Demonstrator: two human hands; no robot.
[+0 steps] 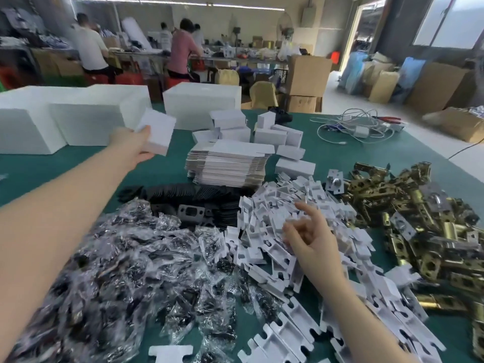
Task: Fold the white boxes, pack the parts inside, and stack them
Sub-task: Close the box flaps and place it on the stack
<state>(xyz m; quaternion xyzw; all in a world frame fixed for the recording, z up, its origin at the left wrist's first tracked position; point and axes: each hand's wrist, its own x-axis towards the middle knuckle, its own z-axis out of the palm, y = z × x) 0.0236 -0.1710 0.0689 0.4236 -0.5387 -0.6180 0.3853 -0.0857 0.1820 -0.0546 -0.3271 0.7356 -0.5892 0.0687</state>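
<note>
Your left hand (131,145) grips a folded white box (156,132), raised left of the stack of flat box blanks (227,163), where bare green table (86,163) leaves room. Your right hand (311,242) hangs relaxed over the white inserts (275,221) nearer you. No writing is legible. Workers sit beyond.

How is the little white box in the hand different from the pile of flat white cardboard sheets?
The small white folded box is puffed into a block shape; the stack of flat white cardboard sheets is unfolded. The left hand holds the box up in the air; the stack rests on the green table. Both are white cardboard.
</note>
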